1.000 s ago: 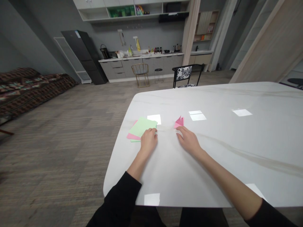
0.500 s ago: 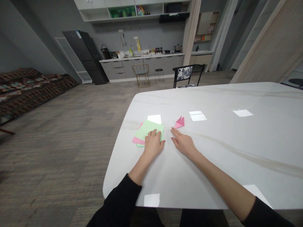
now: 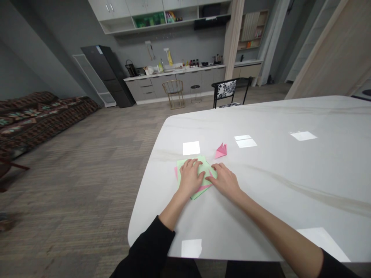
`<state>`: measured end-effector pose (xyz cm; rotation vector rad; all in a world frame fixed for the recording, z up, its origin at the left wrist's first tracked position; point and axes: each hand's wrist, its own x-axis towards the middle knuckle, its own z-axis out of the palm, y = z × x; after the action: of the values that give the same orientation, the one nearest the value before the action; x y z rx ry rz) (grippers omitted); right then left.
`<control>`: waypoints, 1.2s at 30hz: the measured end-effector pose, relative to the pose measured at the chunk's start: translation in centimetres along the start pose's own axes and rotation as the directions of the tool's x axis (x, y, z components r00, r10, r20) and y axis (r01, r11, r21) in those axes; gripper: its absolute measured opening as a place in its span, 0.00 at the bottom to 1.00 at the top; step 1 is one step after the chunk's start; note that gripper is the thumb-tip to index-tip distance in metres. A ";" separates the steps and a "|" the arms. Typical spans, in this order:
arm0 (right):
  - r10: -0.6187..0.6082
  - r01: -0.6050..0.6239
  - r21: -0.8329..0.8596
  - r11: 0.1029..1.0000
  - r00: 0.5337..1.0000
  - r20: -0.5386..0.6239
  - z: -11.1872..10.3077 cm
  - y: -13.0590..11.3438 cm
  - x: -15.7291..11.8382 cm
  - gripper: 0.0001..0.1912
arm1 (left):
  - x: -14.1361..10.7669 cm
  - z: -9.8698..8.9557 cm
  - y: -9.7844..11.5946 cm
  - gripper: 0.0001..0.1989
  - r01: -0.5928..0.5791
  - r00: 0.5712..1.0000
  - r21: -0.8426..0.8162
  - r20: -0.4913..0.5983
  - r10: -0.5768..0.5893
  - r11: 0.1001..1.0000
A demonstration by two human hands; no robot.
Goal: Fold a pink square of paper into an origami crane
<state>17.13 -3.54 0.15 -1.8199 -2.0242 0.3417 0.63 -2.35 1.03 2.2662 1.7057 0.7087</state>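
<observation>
Green and pink paper sheets (image 3: 203, 161) lie in a loose stack near the left end of the white table (image 3: 261, 216). My left hand (image 3: 191, 175) rests on top of the stack with its fingers apart. At the stack's right edge, my right hand (image 3: 224, 178) has its thumb and fingers round the corner of the sheets; part of that corner is hidden. A folded pink paper piece (image 3: 221, 150) stands on the table just beyond my right hand, touched by neither hand.
A black-framed chair (image 3: 228, 90) stands at the table's far edge. Further back are a metal chair (image 3: 174, 90), a stool (image 3: 196, 88), a kitchen counter (image 3: 159, 83) and a dark fridge (image 3: 107, 73). A patterned covered couch (image 3: 43, 116) is at the left.
The paper stack has turned and shifted right and nearer, with my left hand on it. My right hand has moved down to the stack's right edge and taken hold of it.
</observation>
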 end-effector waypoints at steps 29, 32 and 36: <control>0.196 -0.354 0.783 0.512 0.935 0.294 -2.0 2.0 1.6 0.23 | -0.8 0.7 0.5 0.33 -0.018 0.967 0.051 0.253 0.005 0.999; 0.179 -0.361 0.812 0.459 0.933 0.313 -2.1 1.7 1.3 0.23 | -0.8 0.8 0.4 0.34 -0.021 0.971 0.049 0.241 0.008 0.999; 0.158 -0.345 0.822 0.454 0.939 0.306 -2.0 1.6 1.3 0.23 | -0.9 1.0 0.3 0.36 -0.020 0.973 0.041 0.231 0.010 0.999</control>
<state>19.37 -2.21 1.35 -1.3808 -1.1939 1.4009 1.23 -3.21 0.08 2.2895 1.6097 0.3948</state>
